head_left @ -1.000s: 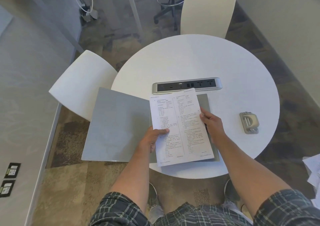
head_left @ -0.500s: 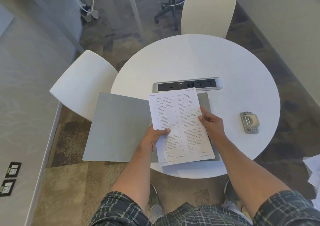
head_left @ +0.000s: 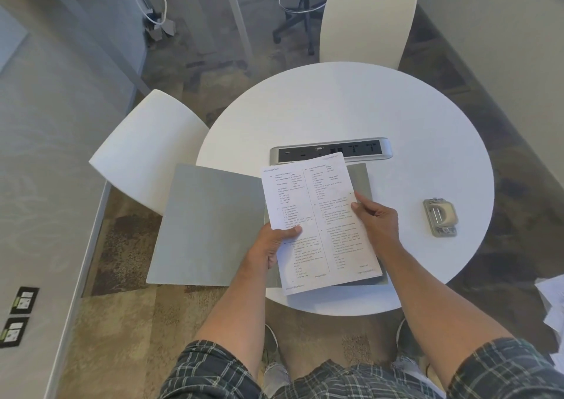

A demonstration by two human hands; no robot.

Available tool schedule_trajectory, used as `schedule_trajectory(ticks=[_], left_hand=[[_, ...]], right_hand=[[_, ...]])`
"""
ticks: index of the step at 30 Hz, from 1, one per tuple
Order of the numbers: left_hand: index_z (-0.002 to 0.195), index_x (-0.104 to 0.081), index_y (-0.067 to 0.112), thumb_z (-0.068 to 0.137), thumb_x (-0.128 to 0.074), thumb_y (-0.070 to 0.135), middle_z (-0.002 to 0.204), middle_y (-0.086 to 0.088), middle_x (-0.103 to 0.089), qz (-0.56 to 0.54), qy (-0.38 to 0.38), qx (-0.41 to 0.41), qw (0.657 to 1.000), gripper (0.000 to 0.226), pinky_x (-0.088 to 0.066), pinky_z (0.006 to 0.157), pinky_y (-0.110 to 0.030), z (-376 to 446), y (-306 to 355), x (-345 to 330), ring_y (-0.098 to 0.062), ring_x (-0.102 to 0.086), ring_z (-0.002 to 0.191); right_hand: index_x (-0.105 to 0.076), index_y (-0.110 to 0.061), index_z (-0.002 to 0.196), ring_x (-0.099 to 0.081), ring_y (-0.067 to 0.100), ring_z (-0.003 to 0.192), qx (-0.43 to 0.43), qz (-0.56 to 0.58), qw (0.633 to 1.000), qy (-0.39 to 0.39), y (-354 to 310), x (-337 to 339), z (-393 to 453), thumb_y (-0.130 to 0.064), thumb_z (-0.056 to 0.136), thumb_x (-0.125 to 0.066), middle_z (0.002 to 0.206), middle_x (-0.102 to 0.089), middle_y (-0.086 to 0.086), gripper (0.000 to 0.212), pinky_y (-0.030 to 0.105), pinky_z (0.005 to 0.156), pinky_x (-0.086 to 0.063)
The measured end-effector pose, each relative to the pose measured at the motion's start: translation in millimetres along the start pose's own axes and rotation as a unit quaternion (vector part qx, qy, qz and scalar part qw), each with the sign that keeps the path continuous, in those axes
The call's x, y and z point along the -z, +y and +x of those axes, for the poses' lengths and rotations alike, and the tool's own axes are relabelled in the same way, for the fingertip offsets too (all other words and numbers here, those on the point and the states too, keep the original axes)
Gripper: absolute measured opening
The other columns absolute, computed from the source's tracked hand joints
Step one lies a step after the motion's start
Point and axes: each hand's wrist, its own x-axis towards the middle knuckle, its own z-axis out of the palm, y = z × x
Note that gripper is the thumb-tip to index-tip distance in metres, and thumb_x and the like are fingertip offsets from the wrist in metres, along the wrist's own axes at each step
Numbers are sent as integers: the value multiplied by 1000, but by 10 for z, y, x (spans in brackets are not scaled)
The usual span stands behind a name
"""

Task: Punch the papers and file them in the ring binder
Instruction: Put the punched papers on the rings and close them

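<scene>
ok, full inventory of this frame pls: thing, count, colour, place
papers: one stack, white, printed, held over the binder
ring binder: 1, grey, open, front-left table edge, cover overhanging
hole punch: 1, silver, table right
socket strip: 1, silver and black, table centre
table: 1, white, round
chairs: 2, white, left and far side
stool: 1, black, floor beyond
loose sheets: count unclear, white, right edge
left hand: grips papers' left edge
right hand: grips papers' right edge
</scene>
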Motion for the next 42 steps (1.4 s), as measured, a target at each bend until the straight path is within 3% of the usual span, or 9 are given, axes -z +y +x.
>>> schedule_trajectory(ticks=[7, 12, 16, 20, 26, 36, 42], left_hand=[[141, -58, 3, 90, -72, -5, 137, -16, -67, -21, -18, 6, 1000, 54, -48, 110, -58, -15, 14, -12, -36, -64, 126], [138, -62, 4, 87, -76, -3, 134, -13, -70, -10, 8, 1, 1000, 53, -61, 93, -42, -21, 45, -30, -28, -71, 118], [139, -60, 2, 86, -75, -7, 137, -17, -67, -5, 9, -3, 1000, 56, -48, 110, -58, 24, 40, -34, -35, -64, 126], [139, -60, 1, 84, -77, -8, 139, -16, -66, 24, 28, -18, 999, 59, -44, 115, -56, 59, 42, -34, -34, -61, 130], [132, -66, 0, 82, -79, -9, 131, -18, -70, 18, 45, -3, 999, 52, -48, 110, -57, 60, 45, -34, -37, -66, 122], [129, -66, -1, 83, -78, -9, 129, -20, -71, 28, 53, 6, 998, 48, -52, 105, -57, 19, 28, -4, -38, -69, 117], [127, -68, 0, 81, -81, -7, 124, -17, -74, 34, 54, 11, 998, 49, -53, 103, -58, 14, 29, 16, -38, -71, 115]], right_hand=[[-80, -35, 114, -80, 19, 90, -2, 8, 1000, 13, -10, 3, 6, -23, 89, -82, 104, -82, -6, 28, 32, 76, -65], [-82, -27, 112, -80, 24, 90, -4, 20, 1000, 22, -13, 18, 22, -20, 86, -85, 103, -82, -1, 28, 38, 78, -66], [-82, -31, 110, -80, 20, 88, -7, -1, 1000, 29, -1, 28, 38, -26, 85, -86, 100, -82, -6, 26, 33, 78, -65], [-83, -33, 108, -80, 20, 86, -6, 1, 1000, 26, 3, 26, 34, -28, 84, -86, 101, -82, -6, 25, 36, 77, -65], [-83, -30, 107, -80, 23, 92, -5, 30, 999, 22, 8, 25, 28, -26, 81, -88, 103, -82, 0, 26, 37, 81, -64], [-84, -19, 100, -78, 27, 81, 13, 39, 999, 14, -24, 45, 36, -16, 89, -81, 98, -81, 10, 11, 37, 68, -65], [-77, -17, 113, -78, 25, 82, -15, 39, 999, -25, -29, 89, 49, -22, 93, -77, 101, -82, 8, 21, 32, 63, -62]])
